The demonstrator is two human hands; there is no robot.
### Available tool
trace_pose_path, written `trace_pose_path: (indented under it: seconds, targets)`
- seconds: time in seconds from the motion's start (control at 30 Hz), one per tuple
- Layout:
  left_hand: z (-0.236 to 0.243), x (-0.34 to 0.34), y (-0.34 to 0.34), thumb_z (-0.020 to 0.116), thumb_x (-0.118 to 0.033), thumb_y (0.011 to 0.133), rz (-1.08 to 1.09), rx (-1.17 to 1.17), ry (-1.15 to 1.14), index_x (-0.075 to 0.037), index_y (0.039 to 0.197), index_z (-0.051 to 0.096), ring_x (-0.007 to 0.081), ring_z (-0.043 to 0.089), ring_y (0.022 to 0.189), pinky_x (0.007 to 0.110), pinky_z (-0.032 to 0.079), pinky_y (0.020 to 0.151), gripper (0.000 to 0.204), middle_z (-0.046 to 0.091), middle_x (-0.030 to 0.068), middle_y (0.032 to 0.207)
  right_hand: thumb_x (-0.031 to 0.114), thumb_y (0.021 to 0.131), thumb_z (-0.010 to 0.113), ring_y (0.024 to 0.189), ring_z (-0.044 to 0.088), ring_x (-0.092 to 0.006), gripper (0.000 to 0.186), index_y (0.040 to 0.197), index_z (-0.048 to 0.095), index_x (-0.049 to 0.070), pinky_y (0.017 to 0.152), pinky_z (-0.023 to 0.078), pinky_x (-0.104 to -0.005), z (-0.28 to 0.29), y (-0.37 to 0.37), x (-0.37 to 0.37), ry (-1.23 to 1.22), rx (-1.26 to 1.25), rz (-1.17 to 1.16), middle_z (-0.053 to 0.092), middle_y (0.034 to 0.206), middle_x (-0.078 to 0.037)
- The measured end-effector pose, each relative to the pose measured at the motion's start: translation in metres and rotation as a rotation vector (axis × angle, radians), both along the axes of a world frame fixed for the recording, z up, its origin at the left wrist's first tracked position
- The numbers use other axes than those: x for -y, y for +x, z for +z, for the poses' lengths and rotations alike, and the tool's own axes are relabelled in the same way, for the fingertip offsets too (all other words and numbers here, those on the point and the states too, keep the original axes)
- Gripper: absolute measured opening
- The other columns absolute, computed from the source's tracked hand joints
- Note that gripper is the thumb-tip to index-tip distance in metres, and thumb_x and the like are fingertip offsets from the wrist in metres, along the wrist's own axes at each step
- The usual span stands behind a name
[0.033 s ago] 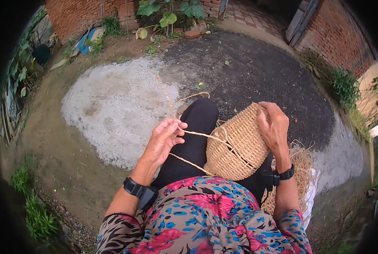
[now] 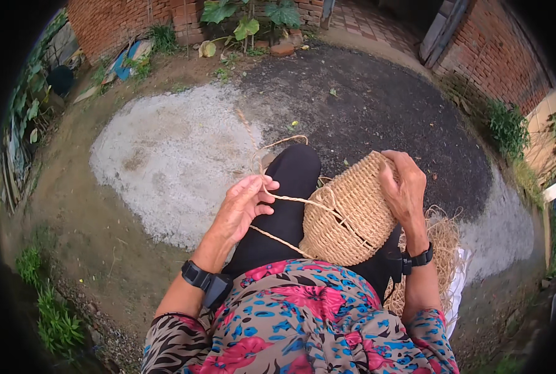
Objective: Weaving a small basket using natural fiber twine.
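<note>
A woven straw basket (image 2: 346, 215) lies tilted across my lap, its rounded bottom toward me. My right hand (image 2: 406, 190) grips the basket's upper right rim, thumb on the near side and fingers over the far edge. To the left, my left hand (image 2: 247, 202) pinches a twisted straw cord (image 2: 293, 199) between thumb and fingertips. That cord runs taut from the basket's side to my fingers, then loops beyond them, with a loose end sticking up. A second stretch of cord (image 2: 278, 240) passes from the basket's lower left under my left hand. The basket's inside is hidden.
Loose straw (image 2: 437, 262) lies beside my right forearm on a white sheet (image 2: 460, 290). Ahead are a pale grey patch (image 2: 172, 156) and dark gritty ground (image 2: 378, 100). Brick walls (image 2: 128, 25), leafy plants (image 2: 247, 28) and a brick (image 2: 282, 50) stand farther off.
The loose cord end beyond my left hand has swung slightly right, and the cord there now forms a rounder loop. My right hand and the basket stay in place.
</note>
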State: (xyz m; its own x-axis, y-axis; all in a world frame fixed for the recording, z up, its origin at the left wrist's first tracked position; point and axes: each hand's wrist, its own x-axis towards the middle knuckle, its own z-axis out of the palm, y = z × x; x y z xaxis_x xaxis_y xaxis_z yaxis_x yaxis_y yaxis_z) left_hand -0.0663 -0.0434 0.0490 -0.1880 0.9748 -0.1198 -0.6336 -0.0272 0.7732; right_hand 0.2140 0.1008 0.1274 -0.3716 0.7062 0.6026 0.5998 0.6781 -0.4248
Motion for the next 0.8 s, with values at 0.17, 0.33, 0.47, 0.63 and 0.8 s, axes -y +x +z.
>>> trace_pose_path:
  seconds: [0.17,0.33,0.47,0.63,0.8]
  targets:
    - [0.005,-0.007,0.023,0.053,-0.031,0.102,-0.146,-0.198,-0.104,-0.005,0.125,0.055,0.0134,0.068,0.081,0.025,0.057,0.066,0.035,0.066,0.0108,0.112,0.009,0.081,0.058,0.074,0.064,-0.0270,0.023,0.101,0.066,-0.001,0.069,0.050,-0.0378,-0.001,0.021,0.009,0.013,-0.069,0.017,0.064,0.084,-0.014]
    - [0.013,-0.012,0.050,0.064,-0.025,0.092,-0.364,-0.843,0.063,-0.003,0.135,0.049,0.0215,0.062,0.107,0.035,0.056,0.088,0.051,0.057,0.0134,0.129,0.008,0.084,0.053,0.080,0.061,-0.0235,0.026,0.105,0.064,-0.002,0.074,0.048,-0.0360,-0.013,0.054,0.026,-0.035,-0.231,-0.023,0.062,0.089,-0.013]
    - [0.036,-0.013,0.062,0.068,-0.017,0.089,-0.315,-0.998,0.141,-0.003,0.129,0.054,0.0195,0.064,0.104,0.033,0.057,0.084,0.044,0.060,0.0122,0.123,0.009,0.084,0.054,0.082,0.061,-0.0272,0.020,0.100,0.064,0.001,0.076,0.046,-0.0385,0.013,0.073,0.035,0.006,0.012,-0.162,0.064,0.094,-0.013]
    - [0.051,-0.025,0.077,0.072,-0.007,0.084,-0.245,-1.003,0.266,0.001,0.107,0.065,0.0166,0.066,0.095,0.029,0.057,0.075,0.026,0.063,0.0107,0.114,0.025,0.086,0.064,0.086,0.062,-0.0295,0.027,0.102,0.067,0.003,0.084,0.042,-0.0426,0.048,0.044,0.025,0.164,0.187,-0.081,0.066,0.094,-0.013]
    - [0.075,-0.048,0.082,0.067,-0.001,0.083,-0.338,-1.195,0.332,0.002,0.091,0.065,0.0131,0.064,0.079,0.027,0.058,0.069,0.009,0.062,0.0078,0.101,0.032,0.088,0.060,0.077,0.063,-0.0303,0.031,0.090,0.071,0.003,0.077,0.046,-0.0426,0.035,0.050,0.009,-0.063,0.296,0.006,0.067,0.079,-0.011]
